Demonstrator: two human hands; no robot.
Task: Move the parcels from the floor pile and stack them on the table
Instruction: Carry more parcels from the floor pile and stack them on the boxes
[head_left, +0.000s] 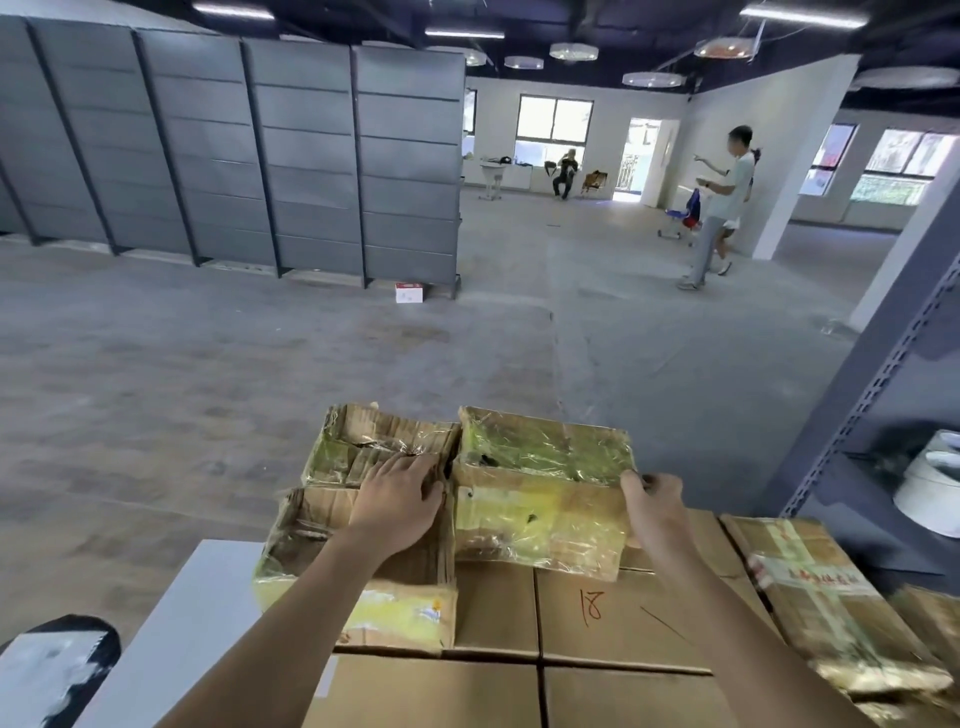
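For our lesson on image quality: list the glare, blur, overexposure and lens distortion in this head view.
Head view: glare glints off the top parcel; the windows are blown out; the right parcel and the lower-left corner smear with blur; the wide lens bends the shelving and tilts the rack post.

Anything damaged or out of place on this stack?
Yes. The near left parcel, partly under the left hand, is crushed and torn along its left edge. The right parcel, gripped by the right hand, has dark holes in its tape. A small box lies alone on the floor by the shelving.
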